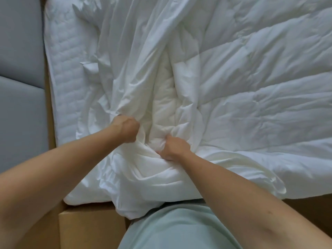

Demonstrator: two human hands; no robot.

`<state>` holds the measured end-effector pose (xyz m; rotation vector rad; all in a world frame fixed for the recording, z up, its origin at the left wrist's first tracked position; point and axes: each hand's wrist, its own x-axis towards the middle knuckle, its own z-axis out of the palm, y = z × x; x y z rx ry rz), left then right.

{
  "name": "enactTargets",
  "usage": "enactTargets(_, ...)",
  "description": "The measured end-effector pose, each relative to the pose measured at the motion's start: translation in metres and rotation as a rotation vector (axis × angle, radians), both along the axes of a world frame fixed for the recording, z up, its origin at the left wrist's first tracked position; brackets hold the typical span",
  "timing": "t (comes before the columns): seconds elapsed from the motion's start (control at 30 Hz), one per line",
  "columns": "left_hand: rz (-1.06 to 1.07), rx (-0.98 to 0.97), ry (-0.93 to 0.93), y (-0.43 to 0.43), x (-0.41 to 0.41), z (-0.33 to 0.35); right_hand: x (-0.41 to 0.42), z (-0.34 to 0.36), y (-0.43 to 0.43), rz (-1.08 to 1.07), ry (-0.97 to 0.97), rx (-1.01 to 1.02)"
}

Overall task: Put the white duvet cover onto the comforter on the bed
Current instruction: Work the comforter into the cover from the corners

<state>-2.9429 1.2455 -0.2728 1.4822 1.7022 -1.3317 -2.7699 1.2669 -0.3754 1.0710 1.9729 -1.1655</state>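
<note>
My left hand (126,129) is balled into a tight fist, knuckles up, gripping a gathered fold of the white duvet cover (129,60). My right hand (173,148) is just beside it, fingers curled down and dug into a bunch of puffy white fabric. I cannot tell whether that bunch is cover or filling. The two hands are close but not touching.

The duvet cover is thin, smooth cloth, heavily creased, with long sharp wrinkles fanning out from my left fist toward the far side of the bed. It is heaped near the left end of the bed, and its near edge spills over the side of the bed in front of me.

The comforter (251,87) is thicker and padded, stitched into wide soft bands with dimpled seams. It lies spread flat across the right part of the bed, with its left edge bunched into a rounded ridge between and beyond my hands.

A quilted mattress surface (71,51) shows at the left, with small stitched squares. Beyond it stands a grey padded headboard (19,51), split into smooth rectangular panels. A tan, flat-sided bed frame (89,229) runs beneath the bedding's near edge. My pale green garment (170,230) fills the bottom centre, matte and smooth.
</note>
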Motion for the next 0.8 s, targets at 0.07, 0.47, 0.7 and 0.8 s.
enactTargets(0.07, -0.006, -0.082, 0.024, 0.003, 0.004, -0.005, -0.019, 0.0, 0.008, -0.118, -0.028, 0.017)
enactTargets(0.47, 0.09, -0.465, -0.002, 0.01, 0.008, -0.064, -0.034, -0.039, 0.069, -0.926, 0.051, 0.032)
enactTargets(0.7, 0.102, -0.434, 0.026, 0.006, 0.001, -0.079, 0.023, -0.038, 0.104, -1.437, 0.182, -0.203)
enactTargets(0.8, 0.165, -0.159, 0.003, 0.005, 0.007, -0.09, 0.021, -0.032, 0.106, -1.356, 0.155, -0.182)
